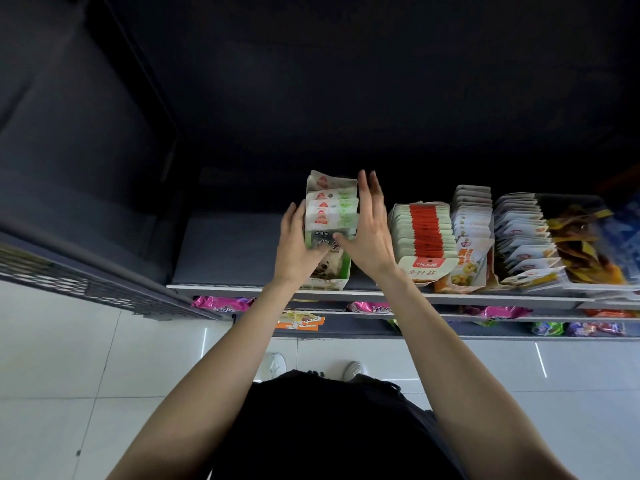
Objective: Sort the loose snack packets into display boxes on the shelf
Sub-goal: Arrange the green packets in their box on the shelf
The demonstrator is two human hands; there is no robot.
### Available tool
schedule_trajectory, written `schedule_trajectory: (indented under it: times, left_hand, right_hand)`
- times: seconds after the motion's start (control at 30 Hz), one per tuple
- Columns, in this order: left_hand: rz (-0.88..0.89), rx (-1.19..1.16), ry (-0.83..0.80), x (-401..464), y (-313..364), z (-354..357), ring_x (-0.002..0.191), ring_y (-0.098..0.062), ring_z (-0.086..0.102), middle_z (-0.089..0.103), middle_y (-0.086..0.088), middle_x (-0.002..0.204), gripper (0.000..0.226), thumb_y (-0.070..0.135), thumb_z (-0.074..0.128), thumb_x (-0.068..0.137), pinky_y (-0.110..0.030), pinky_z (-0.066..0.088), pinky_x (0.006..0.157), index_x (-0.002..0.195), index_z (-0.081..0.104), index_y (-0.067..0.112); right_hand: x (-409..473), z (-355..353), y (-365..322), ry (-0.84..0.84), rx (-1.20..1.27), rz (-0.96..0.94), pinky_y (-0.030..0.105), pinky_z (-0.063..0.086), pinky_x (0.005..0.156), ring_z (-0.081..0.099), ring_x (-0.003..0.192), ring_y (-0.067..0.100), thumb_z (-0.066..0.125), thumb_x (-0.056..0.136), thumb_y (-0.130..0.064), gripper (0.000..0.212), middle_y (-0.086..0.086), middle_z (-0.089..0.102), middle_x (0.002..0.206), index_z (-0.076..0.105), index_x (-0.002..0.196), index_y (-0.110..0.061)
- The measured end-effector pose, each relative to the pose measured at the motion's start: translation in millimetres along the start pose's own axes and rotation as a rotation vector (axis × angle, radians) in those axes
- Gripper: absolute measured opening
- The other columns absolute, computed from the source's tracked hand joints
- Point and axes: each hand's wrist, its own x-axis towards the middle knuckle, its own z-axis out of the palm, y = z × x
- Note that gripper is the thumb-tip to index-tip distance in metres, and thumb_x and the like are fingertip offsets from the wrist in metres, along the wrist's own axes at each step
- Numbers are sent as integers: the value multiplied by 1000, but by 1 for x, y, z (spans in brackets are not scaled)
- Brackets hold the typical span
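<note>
Seen from above, a person stands facing a dark shop shelf (225, 252), both bare arms stretched forward. Near the shelf's front edge, toward its left half, stands a white and green display box (330, 271) filled with a row of white snack packets (330, 211) with red and green print, stacked upright from front to back. The left hand (298, 244) grips the left side of this row, fingers curled round the front packets. The right hand (369, 230) lies flat against the right side of the row, fingers straight and spread a little, thumb touching the front packet.

To the right along the shelf's front edge stand more boxes: one of red-and-white packets (424, 233), just beside the right hand, then a box of pale packets with yellow print (472, 233), then another row of white packets (523, 240), and yellow and blue bags (588, 244) at the far right edge.

Lower shelves (346, 329) hold pink, purple and green bags. Below are a white tiled floor (104, 375), white shoes (275, 365) and black clothing (329, 427).
</note>
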Motion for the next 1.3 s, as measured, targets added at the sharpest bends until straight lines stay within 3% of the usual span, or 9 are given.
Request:
schedule_trajectory:
  times: [0.17, 0.33, 0.43, 0.53, 0.63, 0.73, 0.93, 1.17, 1.3]
  left_hand:
    - [-15, -28, -59, -10, -8, -4, 134, -8, 29, 33, 0, 147, 74, 10, 71, 79, -25, 27, 109, 142, 35, 17]
    - [24, 27, -1, -24, -20, -4, 136, -12, 32, 34, -1, 148, 64, 17, 65, 85, -30, 29, 112, 143, 37, 20]
    - [66, 94, 61, -23, -21, -4, 128, -13, 43, 42, 1, 141, 61, 26, 67, 85, -39, 44, 102, 139, 41, 20]
    - [69, 99, 117, -17, -17, -5, 119, -14, 50, 49, 1, 132, 55, 27, 71, 83, -39, 48, 96, 132, 49, 19]
    - [52, 78, 138, -16, -16, -7, 112, -15, 53, 52, 1, 124, 48, 27, 71, 82, -40, 50, 91, 125, 54, 16]
    - [53, 57, 141, -20, -17, -9, 102, -10, 55, 51, 5, 116, 49, 27, 71, 81, -34, 51, 88, 126, 53, 18]
    - [58, -119, 125, -28, -7, -10, 89, 0, 58, 61, 12, 99, 46, 19, 75, 78, -27, 53, 82, 118, 53, 18]
    - [111, -176, -47, -33, -12, -18, 90, -6, 56, 50, 19, 129, 74, 17, 75, 78, -20, 51, 79, 139, 36, 30]
    - [39, -159, -221, -26, -13, -25, 105, -7, 54, 50, 14, 129, 74, 42, 70, 80, -30, 48, 92, 142, 31, 37]
  right_hand:
    - [0, -10, -1, -111, -329, -273, 47, 43, 100, 47, 121, 29, 69, 77, -11, 57, 10, 54, 127, 49, 130, -11]
    - [-15, -14, 3, -24, -494, -511, 29, 53, 56, 66, 71, 25, 80, 63, -3, 29, 3, 71, 80, 70, 89, -11]
    - [1, -13, 3, -1, -584, -306, 32, 53, 59, 65, 76, 28, 80, 62, -1, 32, 6, 70, 86, 69, 91, -10]
    - [4, -15, -1, -140, -539, -104, 38, 50, 79, 56, 104, 30, 69, 82, -14, 45, 10, 59, 117, 53, 123, -14]
    - [-6, -20, -3, -315, -323, -147, 38, 41, 95, 45, 118, 27, 61, 88, -35, 64, 8, 45, 136, 34, 143, -21]
    - [0, -31, -4, -278, -42, -9, 41, 45, 98, 49, 119, 21, 44, 96, -44, 47, 3, 48, 136, 41, 140, -26]
    - [26, -45, -2, -281, 84, -46, 23, 54, 80, 64, 79, -2, 55, 91, -7, 32, 2, 67, 111, 61, 121, -15]
    - [41, -58, 1, -447, 268, 54, 16, 47, 91, 53, 115, 8, 53, 88, 4, 44, -7, 52, 128, 54, 124, -22]
    - [40, -52, 6, -435, 51, -13, 31, 51, 93, 55, 112, 17, 68, 84, -12, 48, 0, 53, 129, 52, 129, -17]
